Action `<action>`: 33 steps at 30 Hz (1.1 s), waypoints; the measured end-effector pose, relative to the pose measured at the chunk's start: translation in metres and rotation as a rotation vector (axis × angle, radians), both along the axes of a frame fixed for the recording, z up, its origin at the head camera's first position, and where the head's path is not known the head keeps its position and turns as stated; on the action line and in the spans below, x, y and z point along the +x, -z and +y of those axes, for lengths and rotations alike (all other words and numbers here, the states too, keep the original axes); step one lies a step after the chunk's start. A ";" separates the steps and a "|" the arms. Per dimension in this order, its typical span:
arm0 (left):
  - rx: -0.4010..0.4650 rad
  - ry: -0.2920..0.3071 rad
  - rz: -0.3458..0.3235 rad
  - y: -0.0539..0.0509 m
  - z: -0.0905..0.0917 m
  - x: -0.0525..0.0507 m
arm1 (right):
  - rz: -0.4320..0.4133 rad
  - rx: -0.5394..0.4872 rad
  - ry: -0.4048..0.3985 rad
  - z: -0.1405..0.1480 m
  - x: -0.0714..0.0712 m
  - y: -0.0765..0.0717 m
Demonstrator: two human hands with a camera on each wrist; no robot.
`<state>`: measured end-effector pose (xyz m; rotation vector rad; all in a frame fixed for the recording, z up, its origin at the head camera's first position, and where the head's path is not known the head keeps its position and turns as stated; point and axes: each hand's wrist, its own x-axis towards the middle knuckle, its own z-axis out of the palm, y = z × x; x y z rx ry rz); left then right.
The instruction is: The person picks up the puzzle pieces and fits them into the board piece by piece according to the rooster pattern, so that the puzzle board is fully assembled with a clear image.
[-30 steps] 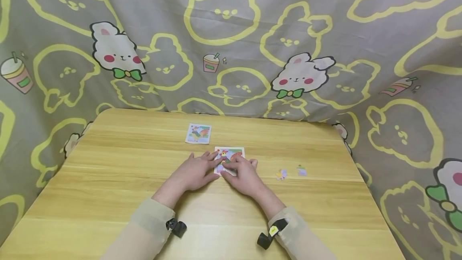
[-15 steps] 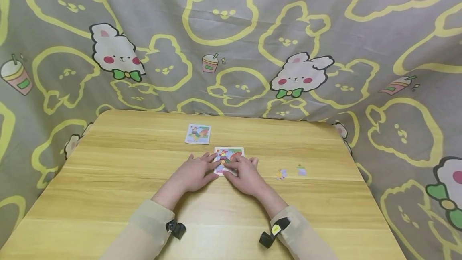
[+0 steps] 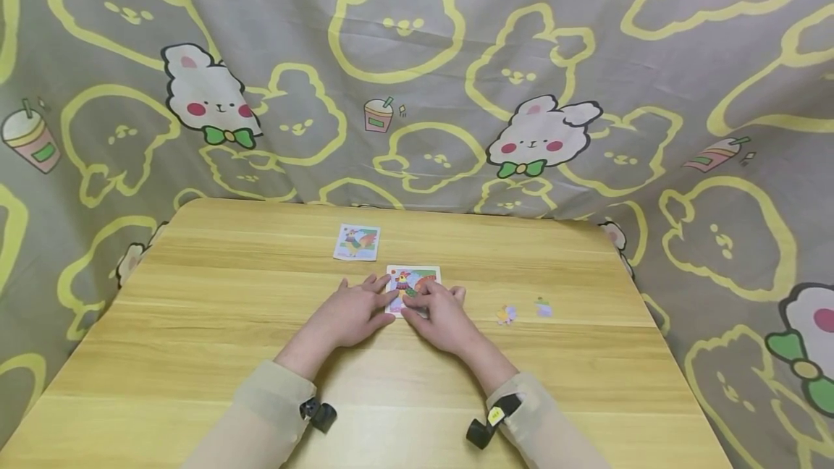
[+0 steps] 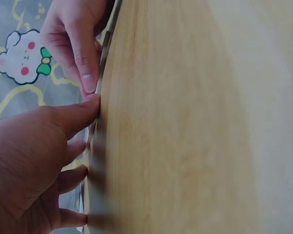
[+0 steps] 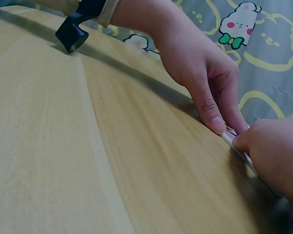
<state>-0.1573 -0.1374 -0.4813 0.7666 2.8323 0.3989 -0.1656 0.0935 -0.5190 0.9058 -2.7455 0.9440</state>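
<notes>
A small square jigsaw puzzle (image 3: 407, 277) with a rooster picture and pale border lies on the wooden table. My left hand (image 3: 355, 313) rests at its left edge, fingers mostly straight; the left wrist view shows the left thumb (image 4: 80, 114) at the near edge. Over the lower right part of the puzzle is my right hand (image 3: 443, 317), its fingers bent and their tips touching the surface. Whether a puzzle piece sits between those fingertips is hidden. Behind the puzzle, slightly left, lies a picture card (image 3: 357, 242) with the same rooster.
Loose puzzle pieces (image 3: 506, 314), yellow and lilac, lie in a small cluster right of my right hand. Another green-and-lilac puzzle piece (image 3: 544, 307) lies further right. A grey patterned curtain (image 3: 430, 107) hangs round the table (image 3: 228, 353).
The fingertips of my right hand have shifted slightly on the puzzle. My left hand stays nearly in place. The card and loose pieces keep their places.
</notes>
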 end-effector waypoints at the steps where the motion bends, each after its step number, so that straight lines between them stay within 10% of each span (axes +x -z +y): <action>1: 0.003 0.003 0.003 0.000 0.000 0.000 | 0.000 0.002 0.000 0.000 0.000 0.000; 33: 0.012 0.005 -0.041 -0.003 0.001 -0.002 | -0.046 -0.100 -0.050 0.064 0.010 -0.036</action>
